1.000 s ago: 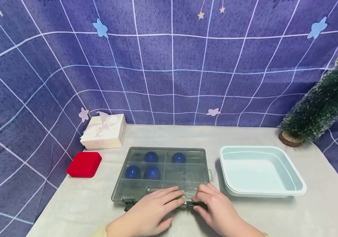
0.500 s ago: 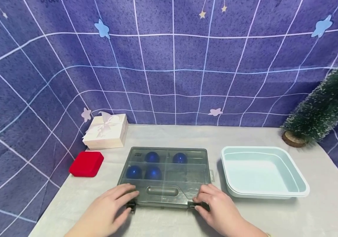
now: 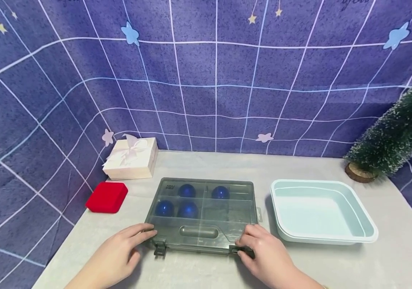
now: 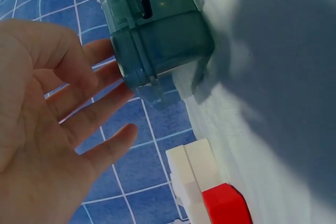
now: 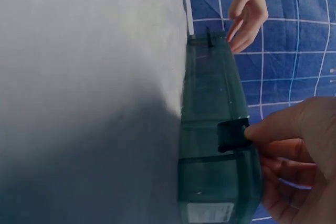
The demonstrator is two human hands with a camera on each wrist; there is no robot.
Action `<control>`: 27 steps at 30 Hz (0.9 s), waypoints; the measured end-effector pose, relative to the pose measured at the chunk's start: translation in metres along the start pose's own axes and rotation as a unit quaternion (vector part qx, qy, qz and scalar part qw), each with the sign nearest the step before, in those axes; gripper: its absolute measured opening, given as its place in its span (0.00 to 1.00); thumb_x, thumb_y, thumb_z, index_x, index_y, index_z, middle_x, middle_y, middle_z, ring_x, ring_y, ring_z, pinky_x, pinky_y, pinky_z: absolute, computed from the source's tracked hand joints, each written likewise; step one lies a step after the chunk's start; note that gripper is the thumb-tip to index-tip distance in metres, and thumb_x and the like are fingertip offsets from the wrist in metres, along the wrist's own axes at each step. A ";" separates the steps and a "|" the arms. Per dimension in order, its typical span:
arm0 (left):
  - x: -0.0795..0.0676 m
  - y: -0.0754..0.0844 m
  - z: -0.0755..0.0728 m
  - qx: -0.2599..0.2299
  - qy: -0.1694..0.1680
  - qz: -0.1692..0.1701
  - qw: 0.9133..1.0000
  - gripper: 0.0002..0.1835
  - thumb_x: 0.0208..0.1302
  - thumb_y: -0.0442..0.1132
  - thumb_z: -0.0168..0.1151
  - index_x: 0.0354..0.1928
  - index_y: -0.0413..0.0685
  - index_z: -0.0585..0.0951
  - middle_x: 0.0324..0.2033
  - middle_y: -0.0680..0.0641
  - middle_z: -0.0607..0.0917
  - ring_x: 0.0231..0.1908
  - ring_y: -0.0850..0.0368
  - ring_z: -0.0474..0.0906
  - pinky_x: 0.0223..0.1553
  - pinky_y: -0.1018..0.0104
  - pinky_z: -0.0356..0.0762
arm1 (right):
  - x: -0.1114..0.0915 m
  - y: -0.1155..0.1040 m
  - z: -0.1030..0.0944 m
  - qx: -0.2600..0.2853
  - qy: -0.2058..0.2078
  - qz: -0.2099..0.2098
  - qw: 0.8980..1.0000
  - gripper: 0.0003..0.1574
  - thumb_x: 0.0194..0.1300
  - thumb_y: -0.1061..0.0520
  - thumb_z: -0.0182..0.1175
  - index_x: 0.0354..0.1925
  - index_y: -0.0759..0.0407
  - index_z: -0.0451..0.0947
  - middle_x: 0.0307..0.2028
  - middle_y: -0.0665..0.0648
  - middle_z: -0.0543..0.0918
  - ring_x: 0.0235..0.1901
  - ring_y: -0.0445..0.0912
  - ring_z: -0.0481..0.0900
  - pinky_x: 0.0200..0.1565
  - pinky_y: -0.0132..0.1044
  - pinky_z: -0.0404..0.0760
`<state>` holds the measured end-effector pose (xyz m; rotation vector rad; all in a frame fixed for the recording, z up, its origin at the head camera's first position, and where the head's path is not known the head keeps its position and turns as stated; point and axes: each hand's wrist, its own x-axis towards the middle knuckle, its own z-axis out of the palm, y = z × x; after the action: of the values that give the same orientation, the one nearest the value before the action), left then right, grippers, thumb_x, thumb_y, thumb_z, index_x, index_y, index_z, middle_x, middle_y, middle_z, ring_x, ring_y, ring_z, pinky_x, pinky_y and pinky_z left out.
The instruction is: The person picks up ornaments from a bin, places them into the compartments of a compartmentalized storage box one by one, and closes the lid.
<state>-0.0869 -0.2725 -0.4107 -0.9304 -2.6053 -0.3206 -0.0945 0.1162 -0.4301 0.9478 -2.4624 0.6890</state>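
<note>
A grey translucent compartment box (image 3: 209,218) lies flat on the table, its lid down. Through the lid several blue balls (image 3: 187,209) show in the back compartments. At the box's front left corner my left hand (image 3: 113,253) lies with fairly straight fingers, the fingertips (image 4: 118,72) touching the corner in the left wrist view. The black left latch (image 3: 160,249) sticks out from the front edge. My right hand (image 3: 265,253) is at the right latch (image 5: 233,135), its thumb on the latch and its fingers curled over the lid edge.
Right of the box stands a pale blue basin (image 3: 368,233). A small artificial pine tree (image 3: 390,136) on a wooden base is at the back right. On the left are a red box (image 3: 107,197) and a white ribboned gift box (image 3: 131,158). A purple cloth (image 3: 206,100) hangs behind the table.
My left hand has moved left, from the middle of the box's front edge to its front left corner, uncovering the handle recess and left latch. My right hand has stayed at the right latch.
</note>
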 end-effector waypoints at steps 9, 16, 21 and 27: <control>-0.001 0.001 0.002 0.016 0.014 0.007 1.000 0.33 0.34 0.25 0.66 0.52 0.48 0.88 0.52 0.52 0.85 0.51 0.53 0.83 0.49 0.56 0.80 | 0.026 -0.032 0.003 0.161 -0.114 -0.043 0.979 0.16 0.65 0.57 0.67 0.52 0.56 0.83 0.43 0.45 0.83 0.43 0.37 0.81 0.44 0.35 0.83; -0.002 0.002 0.002 0.021 0.008 -0.011 1.000 0.33 0.34 0.27 0.68 0.52 0.50 0.87 0.52 0.53 0.85 0.51 0.52 0.83 0.48 0.51 0.82 | 0.039 -0.056 0.053 0.659 -0.299 0.230 0.651 0.30 0.71 0.63 0.54 0.67 0.75 0.68 0.54 0.66 0.84 0.50 0.44 0.84 0.54 0.36 0.80; -0.004 0.003 0.003 0.013 0.009 -0.013 1.000 0.34 0.34 0.26 0.68 0.52 0.50 0.87 0.52 0.53 0.85 0.51 0.53 0.83 0.47 0.51 0.82 | 0.040 -0.069 0.083 0.713 -0.262 0.356 0.544 0.38 0.66 0.65 0.52 0.70 0.80 0.60 0.59 0.70 0.79 0.60 0.57 0.78 0.64 0.51 0.72; -0.008 0.003 0.006 0.010 0.014 -0.020 1.000 0.37 0.32 0.26 0.67 0.55 0.51 0.87 0.55 0.53 0.85 0.54 0.53 0.83 0.47 0.52 0.82 | 0.044 -0.079 0.103 0.736 -0.235 0.363 0.521 0.41 0.62 0.70 0.47 0.71 0.84 0.53 0.67 0.78 0.68 0.68 0.67 0.66 0.70 0.59 0.60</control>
<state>-0.0804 -0.2726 -0.4192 -0.8616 -2.6008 -0.3160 -0.0887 -0.0162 -0.4648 0.2990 -2.0339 3.4931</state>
